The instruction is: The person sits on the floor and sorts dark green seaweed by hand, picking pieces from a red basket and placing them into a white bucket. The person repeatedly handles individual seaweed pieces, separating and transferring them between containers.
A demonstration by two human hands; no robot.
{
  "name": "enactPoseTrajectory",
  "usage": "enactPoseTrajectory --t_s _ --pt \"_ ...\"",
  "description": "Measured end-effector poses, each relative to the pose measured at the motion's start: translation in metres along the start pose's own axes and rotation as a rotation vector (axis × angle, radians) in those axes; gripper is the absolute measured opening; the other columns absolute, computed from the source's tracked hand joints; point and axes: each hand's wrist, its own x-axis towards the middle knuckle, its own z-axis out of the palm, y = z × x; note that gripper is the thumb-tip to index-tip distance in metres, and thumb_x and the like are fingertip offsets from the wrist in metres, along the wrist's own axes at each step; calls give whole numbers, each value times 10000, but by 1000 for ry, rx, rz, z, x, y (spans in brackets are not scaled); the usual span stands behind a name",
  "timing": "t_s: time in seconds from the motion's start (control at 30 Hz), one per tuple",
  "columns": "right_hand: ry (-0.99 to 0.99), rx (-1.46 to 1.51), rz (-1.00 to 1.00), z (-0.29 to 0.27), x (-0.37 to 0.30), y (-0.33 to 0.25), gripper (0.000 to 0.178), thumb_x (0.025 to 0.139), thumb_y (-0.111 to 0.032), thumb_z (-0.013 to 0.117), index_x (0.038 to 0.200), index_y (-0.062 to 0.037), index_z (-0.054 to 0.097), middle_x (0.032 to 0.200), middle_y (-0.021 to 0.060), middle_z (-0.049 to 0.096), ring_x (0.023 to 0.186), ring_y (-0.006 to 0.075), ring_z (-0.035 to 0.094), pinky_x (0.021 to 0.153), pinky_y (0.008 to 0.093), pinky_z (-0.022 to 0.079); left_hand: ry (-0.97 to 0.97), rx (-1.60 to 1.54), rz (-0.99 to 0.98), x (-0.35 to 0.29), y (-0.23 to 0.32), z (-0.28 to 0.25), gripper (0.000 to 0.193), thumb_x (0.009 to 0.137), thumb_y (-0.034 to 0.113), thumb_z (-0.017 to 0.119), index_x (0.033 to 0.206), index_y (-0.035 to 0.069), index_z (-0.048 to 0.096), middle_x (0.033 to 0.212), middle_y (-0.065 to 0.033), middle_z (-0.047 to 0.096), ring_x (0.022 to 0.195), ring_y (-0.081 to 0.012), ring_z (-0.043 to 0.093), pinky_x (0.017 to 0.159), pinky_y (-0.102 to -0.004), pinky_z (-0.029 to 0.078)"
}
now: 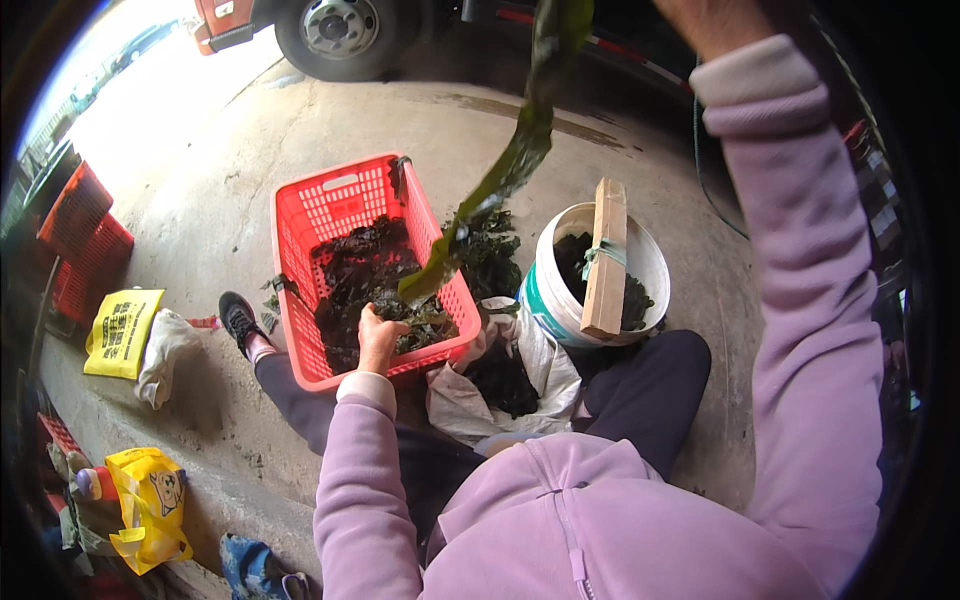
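Note:
Inside a red plastic basket (455,349) lies a heap of dark, wet seaweed (365,265). My left hand (376,338) is at the basket's near side, fingers curled down onto the seaweed, thumb pointing right, closed on a piece of it. A long green-brown seaweed strip (520,150) hangs from the top edge of the view, its lower end just above my left hand. My right hand (715,25) is raised at the upper right; its fingers are cut off by the view, so whether it holds the strip's upper end is hidden.
A white bucket (548,290) with seaweed stands right of the basket, a wooden bar (606,262) across its rim. Between my legs lies a white woven sack (550,375). Yellow bags (125,335) and red crates (90,245) are at the left; a truck wheel (340,30) is beyond.

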Motion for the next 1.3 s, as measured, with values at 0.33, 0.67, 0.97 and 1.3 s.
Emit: enactPoseTrajectory --t_s 0.33,0.67,0.97,1.3 --pt "-172 1 471 -8 -169 155 195 901 -130 530 885 38 626 668 75 616 517 124 562 479 246 478 -805 -1034 43 -65 161 -48 777 887 639 254 1062 -28 613 883 -130 660 757 -201 621 676 -289 464" --pt "-134 -60 612 -36 -275 206 139 857 -73 545 843 29 638 614 63 617 502 87 563 481 236 468 -751 -1302 -21 -75 182 -33 142 889 110 504 937 2 582 837 -104 640 738 -196 630 646 -281 507" --pt "-103 849 720 -80 -263 217 271 869 -311 574 967 -65 634 894 82 662 850 209 632 803 357 486 -637 -733 146 -110 195 -16 49 847 48 599 829 10 574 698 -28 575 507 -85 495 432 -202 381" --pt "147 485 668 -102 -267 211 180 796 -152 658 934 -40 627 810 46 639 748 156 635 595 284 545 -577 -458 138 -126 196 -11 126 824 111 639 906 17 656 575 48 506 389 -12 314 369 -190 184"
